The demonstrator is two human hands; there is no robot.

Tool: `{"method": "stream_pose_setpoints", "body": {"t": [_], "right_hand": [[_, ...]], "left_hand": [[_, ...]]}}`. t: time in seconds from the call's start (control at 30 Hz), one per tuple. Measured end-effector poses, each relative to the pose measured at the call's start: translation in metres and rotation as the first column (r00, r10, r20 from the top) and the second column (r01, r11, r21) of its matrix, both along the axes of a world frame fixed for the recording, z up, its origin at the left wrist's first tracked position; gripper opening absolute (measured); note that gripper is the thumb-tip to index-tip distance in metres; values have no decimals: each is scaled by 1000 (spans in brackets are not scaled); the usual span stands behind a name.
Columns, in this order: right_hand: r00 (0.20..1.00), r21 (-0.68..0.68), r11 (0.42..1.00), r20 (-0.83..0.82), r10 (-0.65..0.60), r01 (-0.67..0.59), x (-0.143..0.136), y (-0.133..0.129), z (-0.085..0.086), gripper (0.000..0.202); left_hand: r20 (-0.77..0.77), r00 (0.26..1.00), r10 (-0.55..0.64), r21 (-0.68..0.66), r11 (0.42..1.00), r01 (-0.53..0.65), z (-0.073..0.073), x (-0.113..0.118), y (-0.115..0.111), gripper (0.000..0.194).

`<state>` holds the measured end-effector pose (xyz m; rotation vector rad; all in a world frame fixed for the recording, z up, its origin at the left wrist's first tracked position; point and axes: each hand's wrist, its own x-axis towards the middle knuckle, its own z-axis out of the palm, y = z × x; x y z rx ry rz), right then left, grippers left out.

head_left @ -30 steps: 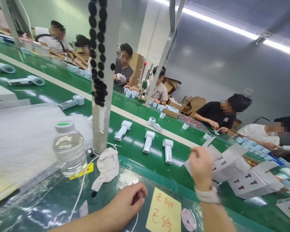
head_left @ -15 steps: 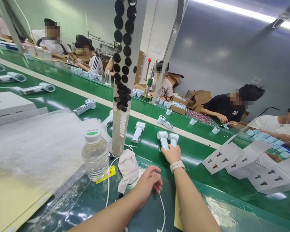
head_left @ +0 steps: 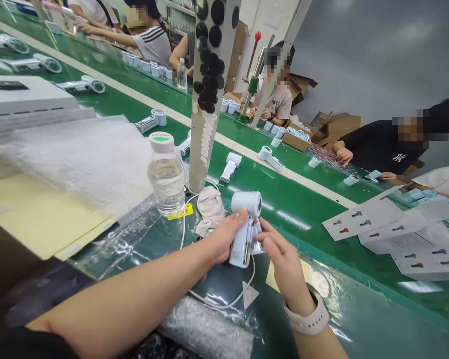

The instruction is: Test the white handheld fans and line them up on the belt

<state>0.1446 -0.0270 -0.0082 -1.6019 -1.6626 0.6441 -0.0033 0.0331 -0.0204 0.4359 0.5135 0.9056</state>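
Note:
A light blue handheld device [head_left: 247, 203] with a round head and a straight handle is upright in front of me, just above the near work surface. My left hand [head_left: 226, 234] is wrapped round its handle from the left, the thumb just under the head. My right hand [head_left: 282, 247], with a white watch on its wrist, has its fingers closed at the handle's right side, on a shiny part [head_left: 257, 243] that is too small to make out. Left of the hands lie a crumpled pale cloth [head_left: 210, 205] and a white cable [head_left: 182, 234].
A water bottle [head_left: 166, 177] and a post [head_left: 201, 149] with black discs stand to the left. More devices [head_left: 231, 167] lie on the green belt [head_left: 299, 192]. White printed boxes [head_left: 362, 217] are at the right. Several people sit across the belt.
The two devices by my right hand have left the belt, and one is now between both hands closer to me. My left hand has closed on its handle. The view has tilted downward.

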Motion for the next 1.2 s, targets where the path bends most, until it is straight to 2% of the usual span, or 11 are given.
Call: {"method": "stream_pose_setpoints", "body": {"t": [0.03,0.1,0.2,0.27,0.37,0.47,0.57,0.7,0.8,1.03,1.2], "right_hand": [[999,19,999,3,-50,50,1,4,-6,39],[992,34,993,39,-118,117,0,13,-20,27],[995,22,999,92,-46,45,-13,19,-33,6],[995,1,1000,102,10,-10,-20,13,-32,7],[996,-55,998,76,40,-36,-23,-6,-23,9],[979,-233,962,-175,107,-146,-22,-22,-12,12],[891,-350,887,-435,129,-300,-21,-27,-6,30],[833,-305,892,-538,128,-334,-24,-25,-1,49],[771,-299,880,-627,110,-369,-30,-25,-2,56],[632,-165,944,-773,57,-287,-50,-34,-13,48],[588,-176,964,-808,-27,-198,-64,-37,-16,50]], "left_hand": [[-12,1000,22,4,1000,-21,-1,-2,4,58],[-28,996,82,45,996,-81,0,-7,13,59],[14,977,213,137,967,-213,8,-16,24,64],[49,962,269,182,944,-274,14,-21,27,65],[91,966,240,233,938,-255,20,-26,26,68],[145,971,189,263,939,-222,21,-25,22,72],[146,976,159,269,943,-194,19,-22,18,71],[108,982,152,270,946,-176,18,-17,12,72],[100,987,127,305,940,-152,19,-16,9,74],[129,976,176,306,929,-207,24,-15,10,73],[83,970,228,341,908,-242,20,-11,7,72]]}}
